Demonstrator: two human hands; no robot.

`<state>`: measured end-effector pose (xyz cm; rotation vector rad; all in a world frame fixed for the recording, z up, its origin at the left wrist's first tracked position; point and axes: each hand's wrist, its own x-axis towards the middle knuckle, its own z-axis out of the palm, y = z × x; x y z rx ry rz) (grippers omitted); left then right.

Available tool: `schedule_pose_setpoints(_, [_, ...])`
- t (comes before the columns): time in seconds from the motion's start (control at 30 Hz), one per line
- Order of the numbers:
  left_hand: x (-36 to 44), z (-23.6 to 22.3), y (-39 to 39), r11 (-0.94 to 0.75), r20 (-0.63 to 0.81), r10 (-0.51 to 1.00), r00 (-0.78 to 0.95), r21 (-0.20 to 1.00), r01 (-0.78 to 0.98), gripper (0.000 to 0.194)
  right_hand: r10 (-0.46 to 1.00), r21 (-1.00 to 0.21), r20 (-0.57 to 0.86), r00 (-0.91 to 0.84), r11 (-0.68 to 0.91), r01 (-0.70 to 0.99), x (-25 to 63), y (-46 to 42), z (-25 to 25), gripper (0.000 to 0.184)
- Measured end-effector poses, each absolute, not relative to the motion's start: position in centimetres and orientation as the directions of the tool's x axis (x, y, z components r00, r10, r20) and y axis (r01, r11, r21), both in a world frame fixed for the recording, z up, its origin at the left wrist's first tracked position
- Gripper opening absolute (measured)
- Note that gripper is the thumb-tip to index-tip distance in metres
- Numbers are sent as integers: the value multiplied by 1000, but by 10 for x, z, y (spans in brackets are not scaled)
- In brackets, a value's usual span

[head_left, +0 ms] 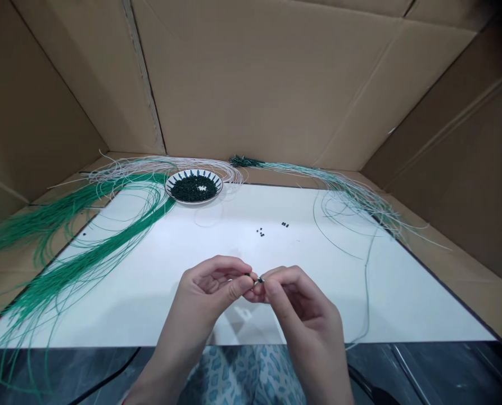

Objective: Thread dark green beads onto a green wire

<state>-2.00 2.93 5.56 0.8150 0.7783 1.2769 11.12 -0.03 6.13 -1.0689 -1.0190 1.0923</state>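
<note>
My left hand (217, 284) and my right hand (301, 306) meet over the front middle of the white board (149, 315). The fingers of both are closed in a pinch, tip to tip. A tiny dark piece (261, 279) shows at the fingertips of my right hand. Another small dark bit is partly visible between the thumb and forefinger of my left hand. Fingers cover most of both pieces, so their exact kind is hidden. Beyond the hands, several small black pieces (262, 234) lie loose on the board.
A patterned plate (170, 194) at the back holds many dark green pieces (191, 189). Green wires (86, 253) spread along the left; white wires (149, 163) lie behind. Dark-tipped wires (301, 169) run toward the right, with one loose wire (366, 281) nearer me. Cardboard walls (254, 84) surround the board.
</note>
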Motion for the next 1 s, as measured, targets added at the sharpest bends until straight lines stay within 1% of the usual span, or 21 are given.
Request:
schedule_pose_setpoints(0.17, [-18, 60, 28, 128, -98, 992, 85, 842, -524, 19, 974, -977, 134, 181, 160, -139, 108, -4, 66, 15])
schedule_pose_setpoints(0.37, [-15, 64, 26, 185, -160, 983, 94, 791, -583, 22, 964, -977, 151, 218, 179, -115, 101, -6, 69, 15])
schedule_pose_setpoints(0.47, [-15, 64, 25, 187, -149, 982, 114, 766, -615, 20, 959, -977, 159, 236, 188, -104, 100, -7, 72, 14])
schedule_pose_setpoints(0.63, [-15, 63, 26, 168, -115, 986, 124, 750, -640, 14, 963, -976, 159, 216, 186, -111, 99, -6, 75, 16])
schedule_pose_setpoints(0.77, [-15, 66, 26, 172, -127, 985, 117, 756, -632, 15, 959, -978, 163, 230, 189, -93, 98, -5, 76, 14])
schedule_pose_setpoints(1.0, [-16, 65, 23, 122, -84, 992, 90, 783, -610, 13, 956, -975, 161, 245, 192, -108, 96, -5, 75, 14])
